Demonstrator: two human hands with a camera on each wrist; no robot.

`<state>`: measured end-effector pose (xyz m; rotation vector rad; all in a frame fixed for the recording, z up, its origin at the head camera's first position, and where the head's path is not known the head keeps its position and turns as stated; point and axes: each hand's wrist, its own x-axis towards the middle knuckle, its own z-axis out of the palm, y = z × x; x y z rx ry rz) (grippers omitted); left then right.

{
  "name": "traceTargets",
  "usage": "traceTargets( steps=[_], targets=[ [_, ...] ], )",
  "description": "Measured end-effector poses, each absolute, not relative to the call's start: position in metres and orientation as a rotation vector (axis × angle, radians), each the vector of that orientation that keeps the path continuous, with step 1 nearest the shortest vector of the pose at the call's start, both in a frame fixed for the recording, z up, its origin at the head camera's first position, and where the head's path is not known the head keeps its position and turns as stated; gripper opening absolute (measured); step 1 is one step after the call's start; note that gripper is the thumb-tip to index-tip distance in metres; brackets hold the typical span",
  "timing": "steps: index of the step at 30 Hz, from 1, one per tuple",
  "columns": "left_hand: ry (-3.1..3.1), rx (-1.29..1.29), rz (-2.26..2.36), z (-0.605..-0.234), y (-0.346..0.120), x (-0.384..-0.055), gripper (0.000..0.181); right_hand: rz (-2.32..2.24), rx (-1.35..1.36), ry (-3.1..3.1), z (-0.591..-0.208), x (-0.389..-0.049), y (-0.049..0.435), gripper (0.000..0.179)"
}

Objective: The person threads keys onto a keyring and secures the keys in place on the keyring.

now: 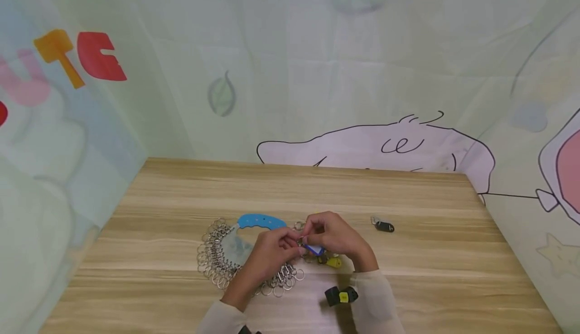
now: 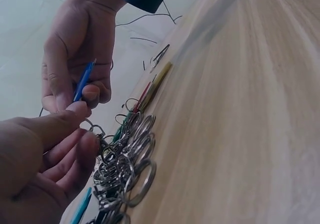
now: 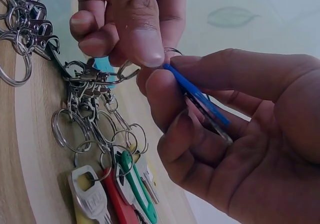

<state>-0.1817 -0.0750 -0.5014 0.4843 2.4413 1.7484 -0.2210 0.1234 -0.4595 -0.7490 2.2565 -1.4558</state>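
Note:
In the right wrist view my right hand (image 3: 245,93) holds a blue key tag (image 3: 197,94) between thumb and fingers, with a silver key (image 3: 215,124) beside it. The thumb and fingers of my left hand (image 1: 272,253) pinch a metal key ring at the tag's upper end, mostly hidden by the fingertips. Below the hands lies a key organizer with a blue handle (image 1: 260,220), edged by many metal rings (image 1: 208,258) on clips. Several of those rings carry keys (image 3: 89,196) with yellow, red (image 3: 120,199) and green tags (image 3: 137,186).
A black key tag (image 1: 385,226) with a key lies apart on the wooden table (image 1: 430,273), to the right of the hands. A yellow tag (image 1: 334,262) rests just below the right hand. Printed cloth walls (image 1: 294,72) stand behind the table and at its sides.

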Motion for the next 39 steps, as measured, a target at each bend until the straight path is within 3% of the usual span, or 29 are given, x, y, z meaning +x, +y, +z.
traceTargets(
  steps=[18,25,32,39],
  targets=[
    [2.658,0.665,1.618,-0.5027,-0.0751,-0.1813,0.028,-1.483,-0.651,2.249,-0.4625,-0.2242,0.1264,0.004],
    [2.737,0.668,1.568,-0.5036,-0.0731,-0.1797,0.041,-1.505,-0.581,2.227,-0.4644,-0.2251,0.1264,0.004],
    [2.873,0.794,1.535,-0.5070,-0.0712,-0.1788,0.034,-1.566,-0.522,2.190,-0.4685,-0.2261,0.1255,0.006],
    [2.742,0.697,1.550,-0.5020,-0.0735,-0.1791,0.032,-1.562,-0.573,2.200,-0.4692,-0.2283,0.1268,0.006]
  ],
)
